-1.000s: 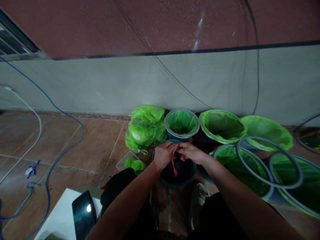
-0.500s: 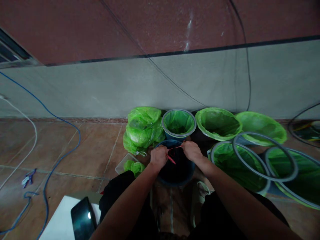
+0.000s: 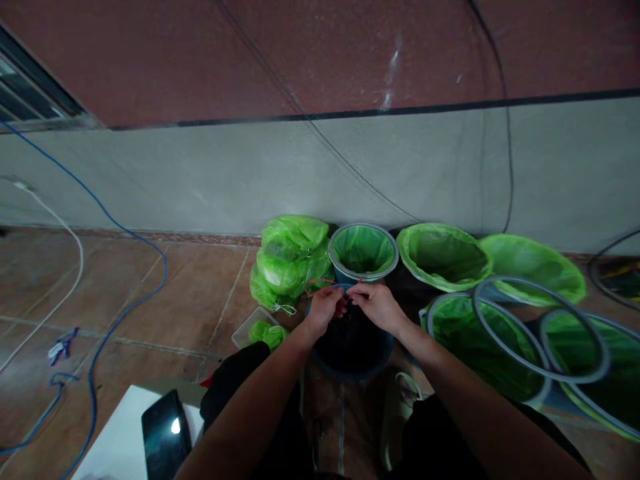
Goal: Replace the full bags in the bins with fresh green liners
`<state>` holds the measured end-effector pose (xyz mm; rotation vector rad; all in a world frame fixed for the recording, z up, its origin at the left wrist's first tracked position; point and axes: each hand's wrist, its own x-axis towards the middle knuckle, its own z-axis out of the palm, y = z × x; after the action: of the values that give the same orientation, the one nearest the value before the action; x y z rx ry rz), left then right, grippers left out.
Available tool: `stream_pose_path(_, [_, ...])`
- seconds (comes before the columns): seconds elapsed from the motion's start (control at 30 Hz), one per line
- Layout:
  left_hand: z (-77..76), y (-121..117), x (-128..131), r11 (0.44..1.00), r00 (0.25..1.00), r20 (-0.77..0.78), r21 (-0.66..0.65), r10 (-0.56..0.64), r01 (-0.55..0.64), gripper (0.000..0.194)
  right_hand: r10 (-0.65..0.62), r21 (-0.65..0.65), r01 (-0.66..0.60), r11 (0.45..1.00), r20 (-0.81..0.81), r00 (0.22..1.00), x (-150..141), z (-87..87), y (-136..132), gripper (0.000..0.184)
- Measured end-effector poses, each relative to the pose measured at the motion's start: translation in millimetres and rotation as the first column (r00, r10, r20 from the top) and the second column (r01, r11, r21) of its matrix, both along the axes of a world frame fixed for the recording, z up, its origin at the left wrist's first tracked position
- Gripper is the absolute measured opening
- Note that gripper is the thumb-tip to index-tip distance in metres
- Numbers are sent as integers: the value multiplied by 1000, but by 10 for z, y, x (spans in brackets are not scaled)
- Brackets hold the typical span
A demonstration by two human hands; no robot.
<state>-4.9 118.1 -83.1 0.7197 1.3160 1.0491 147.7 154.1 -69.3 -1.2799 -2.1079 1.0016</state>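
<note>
My left hand (image 3: 324, 311) and my right hand (image 3: 377, 308) are close together above the far rim of a blue bucket (image 3: 353, 375), which is lined with a black bag. A thin red cord (image 3: 318, 283) runs out past my left hand and appears pinched in the fingers of both hands, though they hide most of it. The bag's mouth is partly hidden under my hands. Just beyond my fingers stands a blue bucket with a green liner (image 3: 363, 252).
Stuffed green bags (image 3: 290, 257) sit left of the buckets, by a clear plastic tray (image 3: 253, 327). Green-lined containers and grey hoops (image 3: 515, 327) lie to the right. A blue cable (image 3: 130, 320) and white cable cross the tiled floor. A dark tablet (image 3: 165, 437) rests on white sheet.
My hands have moved together toward the bucket's far rim. The red cord no longer hangs over the bucket's middle and now stretches out to the left of my left hand.
</note>
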Motion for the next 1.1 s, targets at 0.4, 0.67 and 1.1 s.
stream_pose_path(0.4, [-13, 27, -13, 964, 924, -341, 137, -172, 229, 8, 37, 140, -41, 989, 28, 999, -40, 62, -84, 23])
stream_pose_path(0.67, [-49, 46, -46, 901, 827, -501, 187, -255, 391, 13, 58, 179, -51, 983, -34, 998, -66, 44, -97, 21])
stream_pose_path(1.1, [-13, 29, 3, 957, 927, -348, 192, -140, 217, 17, 64, -44, -59, 997, 111, 992, -51, -65, 10, 23])
